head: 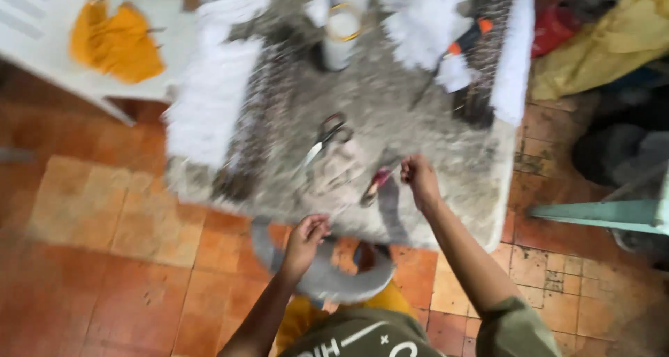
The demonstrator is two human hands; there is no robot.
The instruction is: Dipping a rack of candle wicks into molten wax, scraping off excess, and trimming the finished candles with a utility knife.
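Observation:
The picture is blurred by motion. My right hand [418, 178] hovers over the near part of a grey stone-like table top [390, 113], fingers closed; something thin may be pinched in them, but I cannot tell. A small red-handled tool [376, 185] lies just left of it. My left hand [305, 240] is below the table's near edge, fingers curled, next to a grey curved object [327, 277]. Scissors [325, 138] lie on the table a little beyond both hands.
White fluffy material [209, 99] lies along the table's left and right sides. Two white cylinders [340, 36] stand at the far end, with an orange-handled tool [465, 38] nearby. A white chair with orange cloth [115, 40] stands left. The floor [104, 259] is orange tile.

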